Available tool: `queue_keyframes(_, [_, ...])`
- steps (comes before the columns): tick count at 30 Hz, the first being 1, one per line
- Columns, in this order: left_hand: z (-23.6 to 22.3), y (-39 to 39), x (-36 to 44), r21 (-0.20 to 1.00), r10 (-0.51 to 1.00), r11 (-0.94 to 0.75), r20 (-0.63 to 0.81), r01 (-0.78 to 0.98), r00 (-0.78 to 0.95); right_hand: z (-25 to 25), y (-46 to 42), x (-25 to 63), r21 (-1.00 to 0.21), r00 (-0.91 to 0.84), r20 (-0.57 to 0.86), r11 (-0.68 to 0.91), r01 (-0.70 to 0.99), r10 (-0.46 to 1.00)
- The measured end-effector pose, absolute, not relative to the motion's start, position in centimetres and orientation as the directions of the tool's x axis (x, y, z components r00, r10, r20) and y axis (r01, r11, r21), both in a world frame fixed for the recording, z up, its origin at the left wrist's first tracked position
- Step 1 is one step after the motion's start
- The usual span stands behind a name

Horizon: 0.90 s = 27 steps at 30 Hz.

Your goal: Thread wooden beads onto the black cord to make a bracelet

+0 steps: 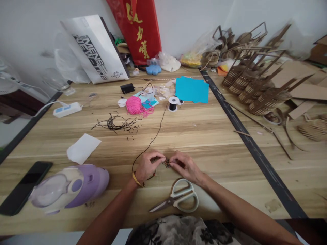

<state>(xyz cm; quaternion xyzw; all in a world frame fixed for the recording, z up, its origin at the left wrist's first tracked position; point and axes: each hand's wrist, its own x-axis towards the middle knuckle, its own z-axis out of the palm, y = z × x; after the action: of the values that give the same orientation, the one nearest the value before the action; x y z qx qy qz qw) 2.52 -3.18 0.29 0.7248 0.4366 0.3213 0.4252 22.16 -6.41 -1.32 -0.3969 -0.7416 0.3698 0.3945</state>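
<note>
My left hand point(149, 164) is closed in a pinch on the thin black cord point(156, 134), which runs from the white spool point(173, 103) and loops down past the wrist. Opposite it, my right hand point(184, 165) pinches a small dark knotted cord piece point(166, 163) held between both hands' fingertips. The fine detail of the knots is too small to make out. Just below the hands lie scissors point(176, 200) with pale handles, blades pointing left.
Cut black cords point(114, 123) and a pink yarn ball point(134, 105) lie farther back. On the left are a purple-and-white device point(74, 187), a phone point(24, 187) and white paper point(83, 148). Blue sheets point(191, 89) lie behind; woven baskets point(251, 85) stand right.
</note>
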Motion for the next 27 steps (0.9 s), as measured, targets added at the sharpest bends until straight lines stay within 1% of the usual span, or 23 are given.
queue_keyframes(4, [0.2, -2.8, 2.1, 0.928, 0.942, -0.12, -0.005, 0.354, 0.335, -1.7, -6.7, 22.1, -0.75, -0.421, 0.357, 0.524, 0.403, 0.834])
queue_keyframes(8, [0.0, -2.7, 2.1, 0.933, 0.944, -0.087, -0.035, 0.349, 0.328, -1.7, -6.9, 22.1, -0.64, -0.438, 0.369, 0.566, 0.52, 0.82])
queue_keyframes(10, [-0.1, -2.7, 2.1, 0.93, 0.944, -0.085, -0.039, 0.357, 0.326, -1.5, -6.8, 22.0, -0.601, -0.437, 0.4, 0.59, 0.539, 0.806])
queue_keyframes(14, [-0.2, -2.7, 2.1, 0.931, 0.945, -0.067, -0.056, 0.358, 0.322, -1.3, -6.3, 21.7, -0.567, -0.492, 0.427, 0.649, 0.508, 0.759])
queue_keyframes(19, [-0.4, -2.6, 2.0, 0.943, 0.945, -0.029, -0.082, 0.33, 0.316, -1.4, -5.8, 21.1, -0.528, -0.567, 0.4, 0.687, 0.5, 0.72])
queue_keyframes(27, [-0.6, -2.5, 1.9, 0.96, 0.948, 0.0, -0.09, 0.282, 0.307, -1.0, -5.4, 20.7, -0.502, -0.645, 0.337, 0.71, 0.494, 0.686])
